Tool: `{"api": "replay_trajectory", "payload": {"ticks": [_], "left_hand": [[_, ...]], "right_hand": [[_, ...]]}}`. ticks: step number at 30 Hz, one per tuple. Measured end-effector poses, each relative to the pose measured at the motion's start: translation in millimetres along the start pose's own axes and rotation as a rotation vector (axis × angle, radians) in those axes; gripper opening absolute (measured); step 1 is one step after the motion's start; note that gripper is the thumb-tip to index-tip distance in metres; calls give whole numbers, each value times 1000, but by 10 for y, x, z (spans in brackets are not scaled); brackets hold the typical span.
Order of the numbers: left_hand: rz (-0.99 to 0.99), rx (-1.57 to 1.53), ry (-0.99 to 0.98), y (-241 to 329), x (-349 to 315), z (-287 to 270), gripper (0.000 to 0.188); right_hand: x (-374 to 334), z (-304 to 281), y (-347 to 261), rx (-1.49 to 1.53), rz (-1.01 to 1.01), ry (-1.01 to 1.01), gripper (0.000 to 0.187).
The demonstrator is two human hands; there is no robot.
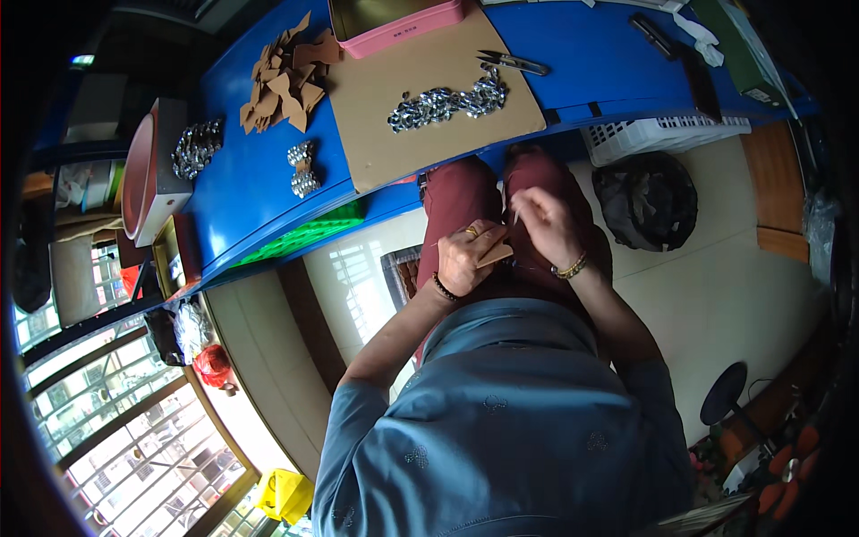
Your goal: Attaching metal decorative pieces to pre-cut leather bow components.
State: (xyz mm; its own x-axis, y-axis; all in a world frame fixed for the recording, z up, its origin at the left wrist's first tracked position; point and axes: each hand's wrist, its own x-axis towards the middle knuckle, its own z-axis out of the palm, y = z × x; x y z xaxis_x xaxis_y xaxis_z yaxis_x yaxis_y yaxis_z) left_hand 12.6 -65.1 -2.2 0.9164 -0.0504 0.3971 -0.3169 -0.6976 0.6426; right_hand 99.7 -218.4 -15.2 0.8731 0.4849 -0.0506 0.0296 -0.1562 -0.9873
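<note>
Over my lap, my left hand [467, 259] is closed round a small tan card piece [495, 256], whose edge juts out from under the fingers. Close beside it, my right hand [544, 222] is raised with its fingers pinched together. A thin pale sliver shows at those fingertips, too small to name. On the table in front, a cardboard sheet [376, 134] carries a heap of silvery beaded strips [452, 106] and a pair of thread snips [513, 63]. Farther left lies a bow-shaped tan piece wrapped with silvery beads [304, 168].
Bow-shaped tan card pieces [284, 82] are piled on the blue table [237, 192], near a pink tin [403, 34]. More silvery beaded pieces [195, 149] lie at the left. A white plastic basket [667, 134] and a black bag [646, 201] are below the table's right side.
</note>
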Motion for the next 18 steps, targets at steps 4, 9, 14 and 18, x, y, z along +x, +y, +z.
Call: {"api": "replay_trajectory", "payload": {"ticks": [4, 9, 14, 18], "left_hand": [[25, 22, -34, -240, -113, 136, 26], [3, 93, -76, -335, -135, 175, 21], [10, 46, -114, -424, -82, 371, 16], [-23, 74, -120, -449, -134, 331, 12]], "right_hand": [[133, -524, 216, 1086, 409, 525, 12], [-781, -2705, 1585, 1474, 287, 720, 15], [-3215, -4883, 2116, 274, 345, 1176, 16], [-3751, -5168, 1931, 170, 598, 1394, 9]]}}
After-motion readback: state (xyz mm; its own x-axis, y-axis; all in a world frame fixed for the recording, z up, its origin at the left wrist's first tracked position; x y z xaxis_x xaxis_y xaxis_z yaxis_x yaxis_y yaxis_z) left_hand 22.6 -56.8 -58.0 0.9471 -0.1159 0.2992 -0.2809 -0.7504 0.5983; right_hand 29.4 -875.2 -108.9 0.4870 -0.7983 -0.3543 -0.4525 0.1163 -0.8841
